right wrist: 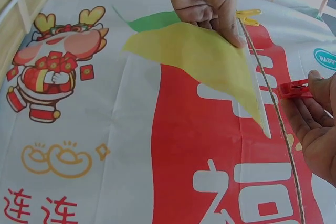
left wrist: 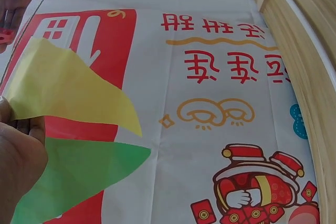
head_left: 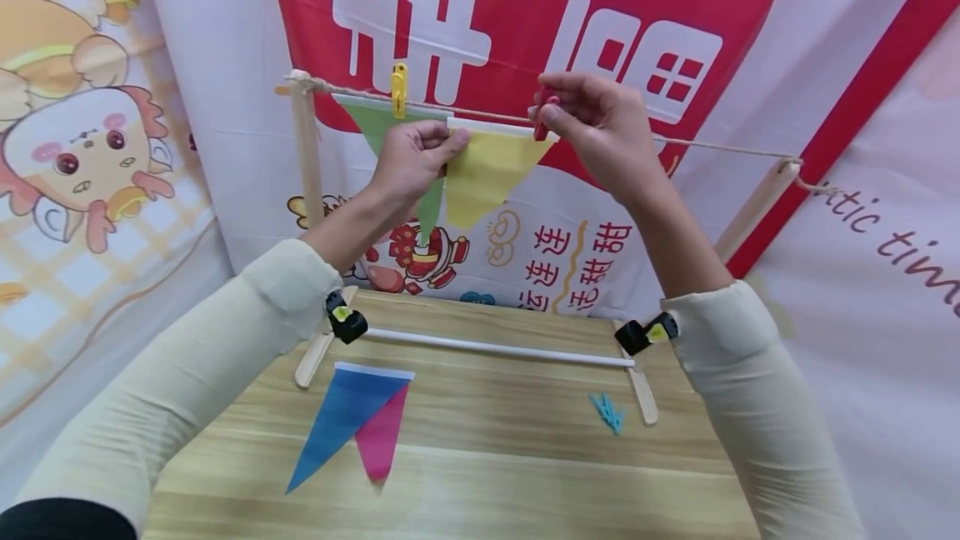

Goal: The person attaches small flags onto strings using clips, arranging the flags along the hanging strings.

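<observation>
My left hand (head_left: 417, 158) pinches the top left corner of a yellow pennant (head_left: 491, 169), thumb in front, just below the rope (head_left: 495, 115). Between thumb and fingers, my right hand (head_left: 600, 119) holds a red clothespin (right wrist: 295, 88) beside the rope, near the pennant's right top corner. Left of it, a green pennant (head_left: 367, 117) hangs from the rope under a yellow clothespin (head_left: 399, 90); its middle is partly hidden behind my left hand. In the right wrist view, the yellow pennant's white top edge runs close along the rope.
The rope spans two wooden posts (head_left: 306, 157). A white rod (head_left: 495, 347) joins their feet at the back of the wooden table (head_left: 525, 473). A blue pennant (head_left: 352, 407) overlaps a pink pennant (head_left: 382, 436) at front left. Blue clothespins (head_left: 607, 413) lie at right. A printed cloth hangs behind.
</observation>
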`<action>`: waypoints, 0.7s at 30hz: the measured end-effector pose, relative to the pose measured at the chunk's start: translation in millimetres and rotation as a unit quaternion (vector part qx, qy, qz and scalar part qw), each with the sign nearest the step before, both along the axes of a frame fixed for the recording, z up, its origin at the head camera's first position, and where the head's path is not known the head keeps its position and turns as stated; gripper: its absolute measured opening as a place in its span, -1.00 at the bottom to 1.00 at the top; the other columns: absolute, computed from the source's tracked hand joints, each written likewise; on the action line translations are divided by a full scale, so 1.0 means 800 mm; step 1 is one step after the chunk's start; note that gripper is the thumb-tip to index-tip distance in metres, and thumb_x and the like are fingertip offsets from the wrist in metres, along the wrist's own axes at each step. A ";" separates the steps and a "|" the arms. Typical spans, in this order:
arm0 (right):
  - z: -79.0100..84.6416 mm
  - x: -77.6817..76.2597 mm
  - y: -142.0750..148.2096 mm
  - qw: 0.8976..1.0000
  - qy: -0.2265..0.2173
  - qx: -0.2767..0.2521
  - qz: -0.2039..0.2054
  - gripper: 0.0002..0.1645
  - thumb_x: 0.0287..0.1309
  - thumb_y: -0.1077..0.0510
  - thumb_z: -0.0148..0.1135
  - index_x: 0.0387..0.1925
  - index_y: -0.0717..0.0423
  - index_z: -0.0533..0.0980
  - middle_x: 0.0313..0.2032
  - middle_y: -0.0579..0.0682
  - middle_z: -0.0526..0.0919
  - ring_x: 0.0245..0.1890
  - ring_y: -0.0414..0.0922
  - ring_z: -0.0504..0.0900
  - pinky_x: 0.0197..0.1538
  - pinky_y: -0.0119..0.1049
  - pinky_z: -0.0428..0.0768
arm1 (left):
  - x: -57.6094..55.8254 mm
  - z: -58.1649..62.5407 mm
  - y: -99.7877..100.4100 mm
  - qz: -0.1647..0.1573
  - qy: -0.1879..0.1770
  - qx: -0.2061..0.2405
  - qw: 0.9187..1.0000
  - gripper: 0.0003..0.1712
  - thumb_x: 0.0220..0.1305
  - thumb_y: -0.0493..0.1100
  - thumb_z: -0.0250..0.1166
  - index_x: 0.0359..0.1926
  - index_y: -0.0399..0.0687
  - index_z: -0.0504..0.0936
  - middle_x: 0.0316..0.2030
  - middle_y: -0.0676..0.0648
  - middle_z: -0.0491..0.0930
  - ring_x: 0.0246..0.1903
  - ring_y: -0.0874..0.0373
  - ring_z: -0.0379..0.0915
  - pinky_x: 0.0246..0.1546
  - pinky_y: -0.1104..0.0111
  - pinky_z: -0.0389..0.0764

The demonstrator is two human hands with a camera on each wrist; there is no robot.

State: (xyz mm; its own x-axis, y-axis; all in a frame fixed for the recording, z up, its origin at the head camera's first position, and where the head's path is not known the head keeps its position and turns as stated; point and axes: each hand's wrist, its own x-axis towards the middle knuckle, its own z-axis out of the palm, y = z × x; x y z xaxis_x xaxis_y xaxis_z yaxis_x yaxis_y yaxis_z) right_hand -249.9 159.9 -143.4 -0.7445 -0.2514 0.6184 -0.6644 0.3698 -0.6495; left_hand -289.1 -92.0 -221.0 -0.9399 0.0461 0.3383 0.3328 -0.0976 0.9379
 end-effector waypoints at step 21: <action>0.023 -0.023 -0.047 0.998 -0.018 -0.040 -0.038 -0.64 0.54 0.09 0.44 0.22 0.16 0.74 0.04 0.05 0.83 0.00 -0.13 0.84 0.31 -0.32 0.79 | -0.003 0.004 -0.004 0.009 0.006 0.004 1.000 -0.63 0.53 -0.02 0.49 0.16 -0.17 0.85 0.01 -0.08 0.91 -0.04 0.11 0.83 0.16 0.30 0.85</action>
State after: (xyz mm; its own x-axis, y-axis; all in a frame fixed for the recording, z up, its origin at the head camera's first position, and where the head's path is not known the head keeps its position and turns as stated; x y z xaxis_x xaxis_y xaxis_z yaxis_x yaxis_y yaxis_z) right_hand -268.3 122.3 -125.3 -0.7818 -0.1445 0.6065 -0.6120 0.3637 -0.7023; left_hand -291.1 -94.9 -217.8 -0.9365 0.0258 0.3497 0.3457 -0.0991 0.9331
